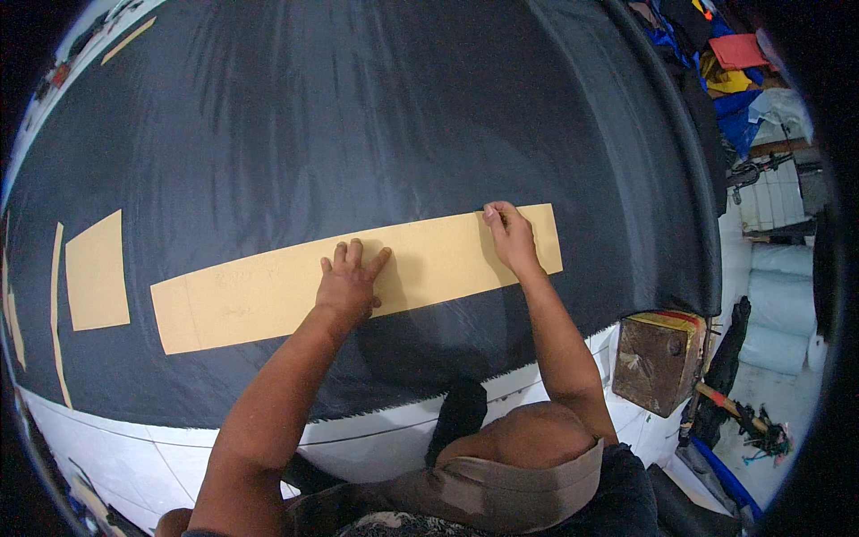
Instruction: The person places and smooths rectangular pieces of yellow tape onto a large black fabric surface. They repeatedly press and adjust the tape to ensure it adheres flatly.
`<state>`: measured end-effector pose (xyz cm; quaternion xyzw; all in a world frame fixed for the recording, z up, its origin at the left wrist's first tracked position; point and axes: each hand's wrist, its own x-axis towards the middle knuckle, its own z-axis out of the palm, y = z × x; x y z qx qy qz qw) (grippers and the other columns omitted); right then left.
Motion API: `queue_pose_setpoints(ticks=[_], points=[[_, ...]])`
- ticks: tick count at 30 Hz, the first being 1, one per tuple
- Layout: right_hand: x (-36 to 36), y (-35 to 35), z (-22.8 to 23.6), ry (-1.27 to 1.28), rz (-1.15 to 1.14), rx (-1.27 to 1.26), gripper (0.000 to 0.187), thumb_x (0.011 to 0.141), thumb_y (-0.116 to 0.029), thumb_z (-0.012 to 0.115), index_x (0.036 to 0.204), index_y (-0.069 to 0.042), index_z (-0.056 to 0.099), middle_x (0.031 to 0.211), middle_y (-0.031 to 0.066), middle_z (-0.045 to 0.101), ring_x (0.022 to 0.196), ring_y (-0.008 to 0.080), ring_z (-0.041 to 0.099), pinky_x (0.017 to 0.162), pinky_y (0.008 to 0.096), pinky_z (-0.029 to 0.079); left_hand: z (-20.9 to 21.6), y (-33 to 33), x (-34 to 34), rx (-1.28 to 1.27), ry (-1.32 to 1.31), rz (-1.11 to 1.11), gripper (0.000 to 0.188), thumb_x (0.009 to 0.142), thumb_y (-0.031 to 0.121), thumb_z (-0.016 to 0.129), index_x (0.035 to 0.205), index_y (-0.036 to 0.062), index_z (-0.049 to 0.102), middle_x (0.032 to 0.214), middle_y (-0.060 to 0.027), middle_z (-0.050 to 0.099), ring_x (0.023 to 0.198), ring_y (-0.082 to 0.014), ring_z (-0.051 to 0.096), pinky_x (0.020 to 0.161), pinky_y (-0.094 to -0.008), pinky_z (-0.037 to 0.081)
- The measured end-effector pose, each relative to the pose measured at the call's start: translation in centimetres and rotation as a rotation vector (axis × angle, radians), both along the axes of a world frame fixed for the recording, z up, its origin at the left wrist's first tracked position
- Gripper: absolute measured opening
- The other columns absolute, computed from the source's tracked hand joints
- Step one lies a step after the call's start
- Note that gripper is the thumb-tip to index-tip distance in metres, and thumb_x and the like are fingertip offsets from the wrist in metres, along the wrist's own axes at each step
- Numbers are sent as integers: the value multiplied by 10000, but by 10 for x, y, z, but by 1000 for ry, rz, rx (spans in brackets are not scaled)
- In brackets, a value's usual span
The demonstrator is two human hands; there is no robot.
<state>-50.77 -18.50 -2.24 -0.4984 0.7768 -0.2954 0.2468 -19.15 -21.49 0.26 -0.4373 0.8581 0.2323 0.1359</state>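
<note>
Left hand [351,279] lay splayed on the card strip [434,261]; right hand [508,234] curled toward its 2 o'clock — couldn't tell the grip — lopsided pressure could've skewed it.

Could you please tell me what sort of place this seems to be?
Probably a sewing or fabric-cutting workshop: a wide dark cloth lies spread out, a long tan panel lies flat on it like a pattern, and a colourful heap sits at the upper right.
</note>
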Motion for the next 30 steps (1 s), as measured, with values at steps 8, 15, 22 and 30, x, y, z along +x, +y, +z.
queue_pose_setpoints(ticks=[8,15,22,30], points=[[23,-7,9,147,158,44,308,1028,-281,545,1125,-15,668,1045,161,720,993,308,692,866,401,526,-5,-1,2,19,20,-13,963,745,320,863,1550,287,337,1549,-238,313,1420,-441,325,1113,-606,360],[113,-41,12,153,631,-81,273,1014,-228,543,1098,-16,694,1099,174,703,1057,355,651,934,437,496,-6,-2,4,42,-8,-34,936,783,382,821,1564,286,314,1560,-241,304,1441,-451,305,1119,-616,336],[86,-37,18,146,538,-38,254,986,-240,567,1053,-41,709,1079,161,708,1037,362,644,957,464,471,-19,2,3,-3,-11,-38,924,814,384,788,1579,277,280,1574,-264,266,1451,-466,283,1119,-646,316],[140,-59,3,170,764,-71,265,976,-260,565,1053,-56,715,1066,126,722,1017,340,650,915,462,454,-18,1,-2,7,-51,-79,886,819,395,777,1563,241,320,1587,-260,246,1459,-466,278,1119,-665,308]])
